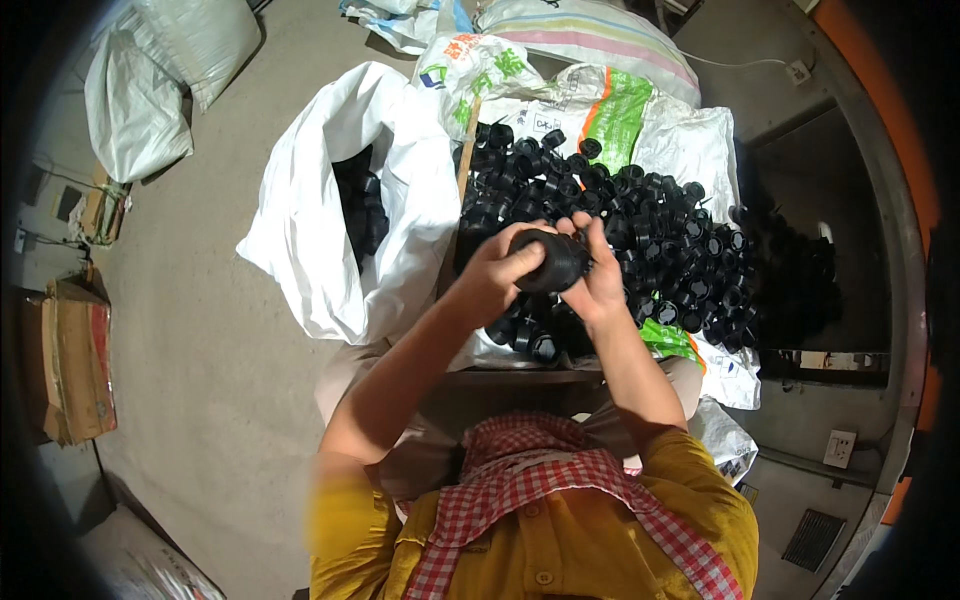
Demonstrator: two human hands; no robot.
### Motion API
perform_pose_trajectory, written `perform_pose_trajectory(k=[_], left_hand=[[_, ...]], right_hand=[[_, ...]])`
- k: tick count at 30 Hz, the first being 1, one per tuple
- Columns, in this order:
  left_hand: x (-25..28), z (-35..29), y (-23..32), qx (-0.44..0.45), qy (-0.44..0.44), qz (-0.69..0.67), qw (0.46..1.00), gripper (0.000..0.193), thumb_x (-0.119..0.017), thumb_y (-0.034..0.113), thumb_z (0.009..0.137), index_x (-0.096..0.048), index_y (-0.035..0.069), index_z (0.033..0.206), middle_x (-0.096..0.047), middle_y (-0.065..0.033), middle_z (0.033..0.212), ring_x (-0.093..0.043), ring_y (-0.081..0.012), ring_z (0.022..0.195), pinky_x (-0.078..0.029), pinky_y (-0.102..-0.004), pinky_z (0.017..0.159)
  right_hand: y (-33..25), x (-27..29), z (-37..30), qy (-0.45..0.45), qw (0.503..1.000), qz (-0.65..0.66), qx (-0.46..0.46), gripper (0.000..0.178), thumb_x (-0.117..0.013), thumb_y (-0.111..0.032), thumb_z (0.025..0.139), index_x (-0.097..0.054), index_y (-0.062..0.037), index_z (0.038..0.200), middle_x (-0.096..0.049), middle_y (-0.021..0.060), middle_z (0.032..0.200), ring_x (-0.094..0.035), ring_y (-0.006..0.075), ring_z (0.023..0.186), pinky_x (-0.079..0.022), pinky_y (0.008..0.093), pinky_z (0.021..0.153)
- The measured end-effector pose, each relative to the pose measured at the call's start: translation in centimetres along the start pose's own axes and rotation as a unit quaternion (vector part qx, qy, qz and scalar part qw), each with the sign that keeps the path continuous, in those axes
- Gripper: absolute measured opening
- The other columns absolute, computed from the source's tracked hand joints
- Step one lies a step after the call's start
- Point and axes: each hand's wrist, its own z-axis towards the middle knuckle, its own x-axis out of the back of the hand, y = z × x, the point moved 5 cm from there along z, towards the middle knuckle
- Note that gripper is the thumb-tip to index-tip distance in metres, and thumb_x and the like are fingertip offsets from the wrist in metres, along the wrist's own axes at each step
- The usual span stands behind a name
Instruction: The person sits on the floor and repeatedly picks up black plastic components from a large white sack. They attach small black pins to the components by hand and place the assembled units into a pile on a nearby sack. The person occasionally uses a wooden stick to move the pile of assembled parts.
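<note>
Over the near edge of a heap of black plastic caps point(650, 215), my two hands meet around a round black plastic part point(553, 262). My left hand point(500, 265) grips its near left side, with the thumb laid across it. On the other side, my right hand point(597, 275) has its fingers bent around the part's far right edge. What lies under the fingers is hidden. The heap spreads on flattened white and green woven sacks point(615, 115). To the left stands a white sack point(300, 240) with its mouth wide, and more black parts point(360, 205) lie inside.
A wooden strip point(467, 150) runs between the white sack and the heap. Filled sacks point(600, 40) lie at the back, and others point(140, 110) stand at the far left. A cardboard box point(75, 360) sits by the left wall. Machine panels with an orange edge point(870, 50) border the right.
</note>
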Motion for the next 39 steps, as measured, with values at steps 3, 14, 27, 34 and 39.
perform_pose_trajectory(k=[3, 14, 27, 34, 39], left_hand=[[-0.1, -0.6, -1.0, 0.038, 0.066, -0.063, 0.995, 0.034, -0.052, 0.014, 0.093, -0.051, 0.005, 0.126, -0.052, -0.0069, 0.124, -0.054, -0.0166, 0.108, -0.045, -0.0308, 0.092], [-0.9, -0.4, -0.1, -0.123, 0.007, 0.728, 0.674, 0.047, -0.064, 0.002, 0.07, -0.055, 0.002, 0.116, -0.051, -0.013, 0.1, -0.054, -0.0304, 0.094, -0.042, -0.0395, 0.08], [4.1, -0.1, 3.8, -0.144, 0.159, 0.832, 0.511, 0.061, -0.075, 0.01, 0.065, -0.055, 0.011, 0.123, -0.045, -0.0209, 0.134, -0.043, -0.0419, 0.122, -0.044, -0.0449, 0.087], [2.4, -0.5, -0.1, 0.054, -0.013, 0.717, 0.695, 0.061, -0.076, 0.016, 0.067, -0.053, 0.006, 0.123, -0.05, -0.0146, 0.132, -0.051, -0.0339, 0.116, -0.045, -0.0414, 0.093], [-0.1, -1.0, -1.3, -0.01, -0.019, 0.688, 0.726, 0.071, -0.075, 0.016, 0.068, -0.045, 0.006, 0.132, -0.048, -0.0229, 0.132, -0.049, -0.0358, 0.118, -0.042, -0.0433, 0.098]], right_hand=[[0.7, -0.4, 1.6, 0.094, 0.977, -0.182, 0.063, 0.028, -0.056, -0.026, 0.094, -0.057, -0.0045, 0.112, -0.064, 0.0112, 0.109, -0.059, 0.0216, 0.103, -0.047, 0.0359, 0.092], [1.4, 0.6, 4.1, 0.183, 0.791, -0.542, 0.217, 0.022, -0.05, 0.012, 0.08, -0.066, 0.0005, 0.09, -0.067, 0.0053, 0.086, -0.059, 0.0099, 0.078, -0.05, 0.0246, 0.074], [5.1, 15.6, -2.5, -0.169, 0.282, -0.93, -0.165, 0.06, -0.053, 0.005, 0.075, -0.056, -0.0242, 0.127, -0.041, 0.0109, 0.139, -0.05, 0.0373, 0.112, -0.044, 0.0385, 0.096], [-2.4, 12.5, -3.4, -0.126, 0.301, -0.944, -0.049, 0.053, -0.053, 0.004, 0.078, -0.052, -0.0139, 0.128, -0.053, 0.0147, 0.115, -0.053, 0.0357, 0.103, -0.047, 0.0394, 0.089], [-8.9, 7.1, -3.2, -0.055, 0.443, -0.893, 0.054, 0.044, -0.057, 0.0, 0.086, -0.052, -0.0087, 0.128, -0.057, 0.0187, 0.11, -0.058, 0.0361, 0.096, -0.048, 0.0378, 0.082]])
